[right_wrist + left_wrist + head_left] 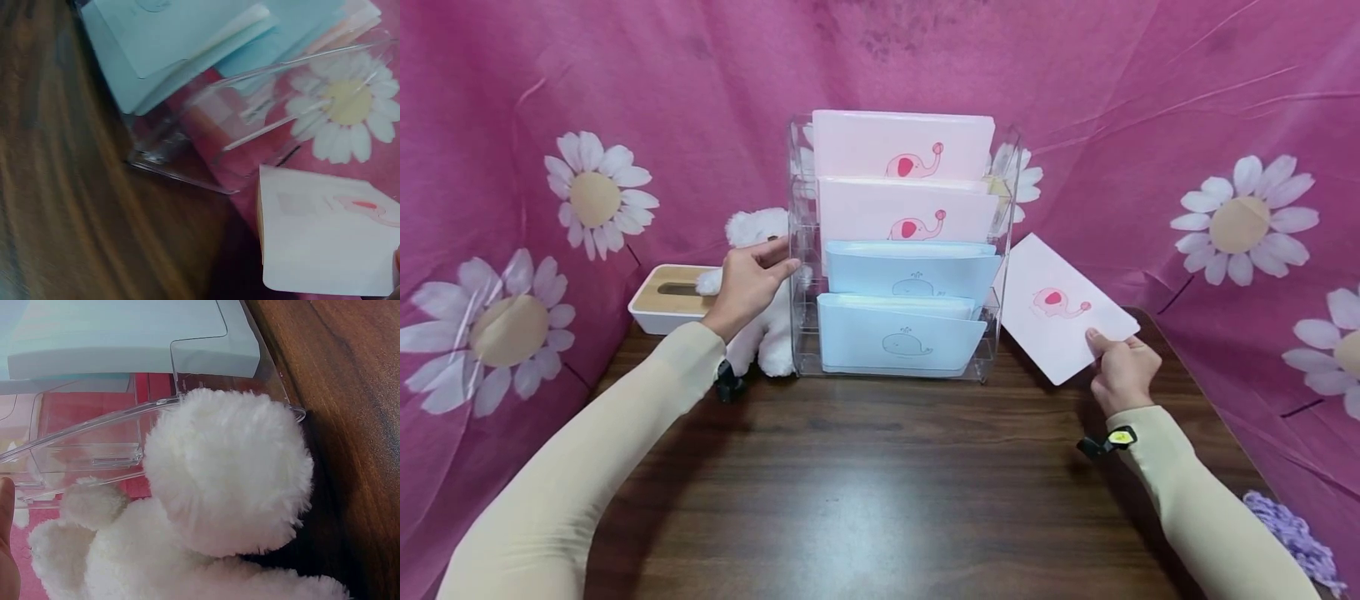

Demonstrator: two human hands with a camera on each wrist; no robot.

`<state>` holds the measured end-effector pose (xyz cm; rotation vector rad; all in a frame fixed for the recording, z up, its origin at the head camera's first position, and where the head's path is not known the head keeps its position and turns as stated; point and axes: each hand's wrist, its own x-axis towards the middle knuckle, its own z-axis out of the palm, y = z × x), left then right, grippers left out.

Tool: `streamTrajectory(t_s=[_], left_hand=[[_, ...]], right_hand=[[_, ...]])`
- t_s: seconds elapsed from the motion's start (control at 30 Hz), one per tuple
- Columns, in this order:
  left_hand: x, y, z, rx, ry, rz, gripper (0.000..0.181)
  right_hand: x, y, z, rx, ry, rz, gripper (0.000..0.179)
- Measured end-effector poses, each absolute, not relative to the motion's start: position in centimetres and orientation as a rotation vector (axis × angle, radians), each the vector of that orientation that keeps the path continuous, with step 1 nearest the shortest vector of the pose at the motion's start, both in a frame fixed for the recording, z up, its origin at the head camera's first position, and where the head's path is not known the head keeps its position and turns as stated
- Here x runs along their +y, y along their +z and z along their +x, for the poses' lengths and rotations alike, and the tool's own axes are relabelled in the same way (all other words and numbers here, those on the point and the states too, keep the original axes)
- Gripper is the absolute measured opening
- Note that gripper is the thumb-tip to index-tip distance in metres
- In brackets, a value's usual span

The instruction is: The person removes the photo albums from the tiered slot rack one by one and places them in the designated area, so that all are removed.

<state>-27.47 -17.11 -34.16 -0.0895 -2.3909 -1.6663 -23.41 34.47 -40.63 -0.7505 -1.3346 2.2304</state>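
My right hand (1123, 371) pinches the lower right corner of a pale pink notebook (1037, 333) with a red elephant, thumb on its cover. The notebook is tilted, just right of a clear plastic rack (797, 333). With its fingertips my left hand (748, 282) touches the rack's left side. Upright in the rack's tiers stand pink elephant notebooks (865, 142) above and blue whale notebooks (857, 333) below. At the edge of the right wrist view, only a bit of finger shows beside the pink notebook (325, 250).
A white plush toy (767, 337) sits against the rack's left side, below my left forearm. Behind it is a white box with a wooden lid (658, 312). Purple knitted material (1292, 533) lies at the right table edge. A pink flowered cloth (700, 100) hangs around the table (850, 467).
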Motion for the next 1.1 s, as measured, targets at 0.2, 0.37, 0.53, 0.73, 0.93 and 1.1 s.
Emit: streamTrajectory(t_s=[0.2, 0.37, 0.53, 0.73, 0.93, 1.1], left_hand=[[-17.0, -34.1, -27.5, -2.386, -1.663, -0.093, 0.046], [-17.1, -33.9, -27.4, -2.388, -1.664, -0.076, 0.046], [-17.2, -34.0, -27.4, -2.391, -1.658, -0.069, 0.046], [-17.0, -34.1, -27.5, -2.388, -1.646, -0.078, 0.046], [-17.0, -34.2, -27.5, -2.387, -1.63, -0.08, 0.046], [-17.1, -34.2, -27.5, -2.377, -1.628, -0.089, 0.046]], right_hand=[[33.9, -42.0, -22.9, -1.393, 2.275, -0.828, 0.017], [33.7, -42.2, -22.1, -1.371, 2.432, -0.833, 0.016], [34.0, -42.6, -21.3, -1.571, 2.498, -0.743, 0.022], [33.6, -44.0, -21.2, -2.002, 2.24, -0.681, 0.032], [33.1, -45.1, -21.4, -2.309, 1.948, -0.65, 0.071], [32.9, -45.5, -21.2, -2.529, 1.736, -0.601, 0.072]])
